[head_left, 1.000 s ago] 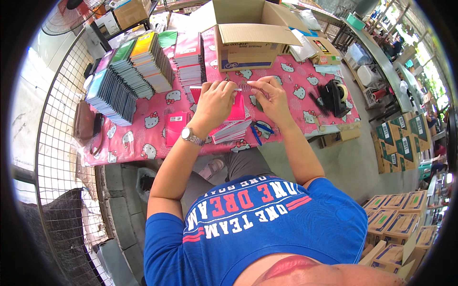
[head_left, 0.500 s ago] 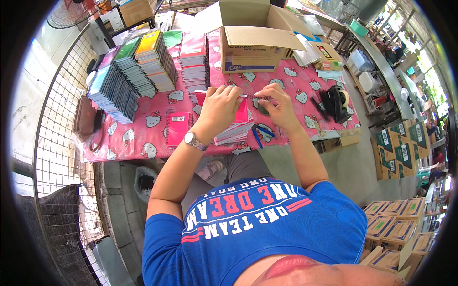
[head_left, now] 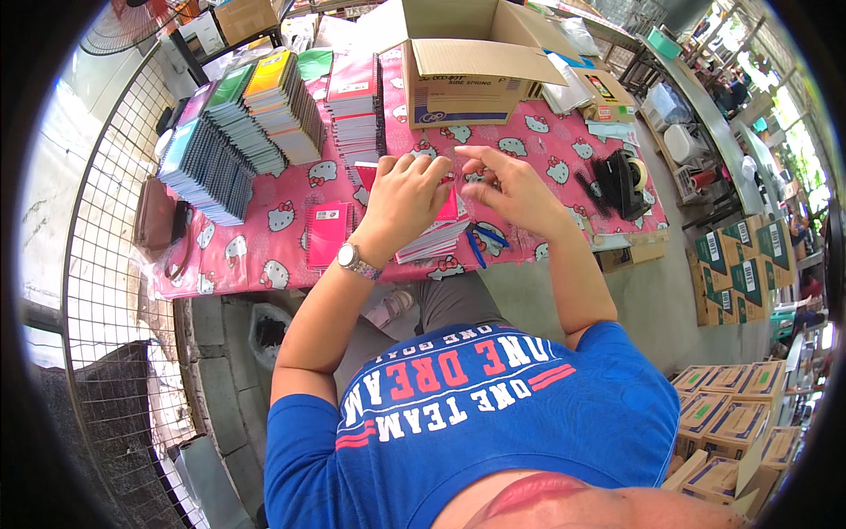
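My left hand (head_left: 407, 196), with a watch on the wrist, is closed over the upper part of a pink notebook (head_left: 450, 208); its fingertips are hidden from above. This notebook lies on a pile of unbound-looking pink and white books (head_left: 432, 244). To its right my right hand (head_left: 515, 192) is raised, index finger and thumb apart, and nothing shows between them. Blue-handled pliers (head_left: 478, 249) rest on the table just below that hand. A pink spiral notebook (head_left: 328, 233) lies left of my left wrist.
Tall stacks of blue (head_left: 208, 176), green (head_left: 236, 119), yellow (head_left: 284, 106) and pink (head_left: 355, 115) spiral notebooks stand at the back left. An open cardboard box (head_left: 463, 99) is behind my hands. A tape dispenser (head_left: 631, 183) and black coils (head_left: 601, 187) sit at the right.
My right hand's finger and thumb were pinched at the notebook's right edge; they have parted and the hand has turned. My left hand stays on the notebook.
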Tool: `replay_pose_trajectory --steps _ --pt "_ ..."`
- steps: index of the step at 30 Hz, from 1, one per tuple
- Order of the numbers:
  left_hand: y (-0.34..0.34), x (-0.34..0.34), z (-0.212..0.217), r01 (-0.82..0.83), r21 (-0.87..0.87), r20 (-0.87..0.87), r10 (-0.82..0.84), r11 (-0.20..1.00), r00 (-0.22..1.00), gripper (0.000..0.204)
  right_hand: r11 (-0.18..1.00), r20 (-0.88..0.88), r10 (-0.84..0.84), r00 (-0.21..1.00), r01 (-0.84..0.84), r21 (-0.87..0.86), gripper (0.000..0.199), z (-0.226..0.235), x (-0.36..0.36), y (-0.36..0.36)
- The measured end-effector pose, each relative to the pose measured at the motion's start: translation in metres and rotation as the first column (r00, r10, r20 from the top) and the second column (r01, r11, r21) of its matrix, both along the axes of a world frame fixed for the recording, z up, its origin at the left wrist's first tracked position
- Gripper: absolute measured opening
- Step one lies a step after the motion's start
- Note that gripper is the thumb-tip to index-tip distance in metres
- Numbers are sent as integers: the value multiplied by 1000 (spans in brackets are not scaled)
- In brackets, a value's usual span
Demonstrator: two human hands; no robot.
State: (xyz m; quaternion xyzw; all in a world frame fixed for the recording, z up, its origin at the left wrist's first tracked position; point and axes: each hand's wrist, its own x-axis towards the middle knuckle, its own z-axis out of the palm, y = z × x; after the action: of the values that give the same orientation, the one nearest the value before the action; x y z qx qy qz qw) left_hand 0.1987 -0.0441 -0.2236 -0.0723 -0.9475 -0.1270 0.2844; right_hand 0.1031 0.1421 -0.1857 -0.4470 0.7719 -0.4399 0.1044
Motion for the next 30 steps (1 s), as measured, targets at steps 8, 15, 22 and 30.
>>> replay_pose_trajectory --steps 8,15,22,30 --pt "4 -2 6 43 52 -21 -42 998 999 19 806 -20 -579 815 576 134 51 -192 -130 -2" --pt "-15 3 -14 57 92 -100 -48 994 994 20 676 -312 -277 909 415 609 49 -225 -117 -10" --pt "-20 2 -12 -17 215 -19 22 976 1000 35 706 530 708 468 -496 -505 46 -16 -70 -18" --pt "-20 1 -9 27 215 -21 -23 976 1000 36 822 323 516 793 -565 73 64 -9 -84 -11"
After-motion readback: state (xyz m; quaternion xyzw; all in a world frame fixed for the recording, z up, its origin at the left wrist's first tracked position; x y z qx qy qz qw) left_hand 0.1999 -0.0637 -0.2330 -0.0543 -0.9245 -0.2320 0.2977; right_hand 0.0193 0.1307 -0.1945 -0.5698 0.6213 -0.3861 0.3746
